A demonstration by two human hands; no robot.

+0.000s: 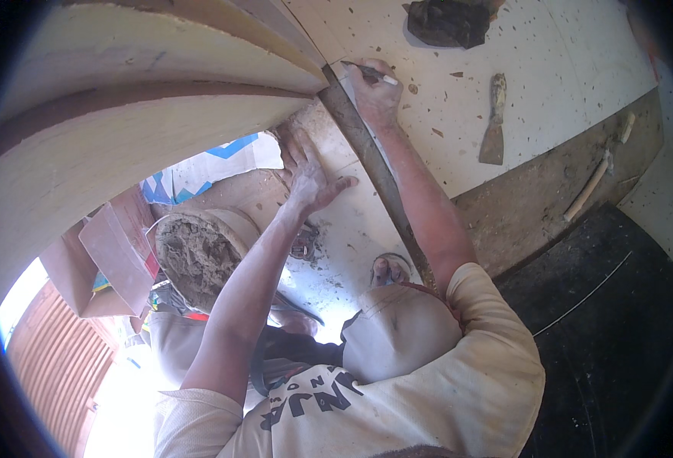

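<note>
My right hand point(376, 95) is closed around a slim pen point(388, 79) with a dark front part and a white end. Its dark tip points at the corner of the large white speckled slab point(435, 99), where the hand rests near the edge. My left hand point(309, 179) lies with fingers spread and thumb out, holding nothing, below the end of a stacked curved pale panel point(191, 122). A dark gap strip point(371, 149) runs between the two hands. On the slab to the right lies a scraper point(495, 122) with a worn handle.
A bucket point(246, 225) of grey mortar stands left of my left forearm, beside open cardboard boxes point(119, 244). A dark crumpled lump point(447, 23) sits on the slab's far side. A wooden-handled tool point(587, 187) lies at right, above a black sheet point(596, 305). Feet show below.
</note>
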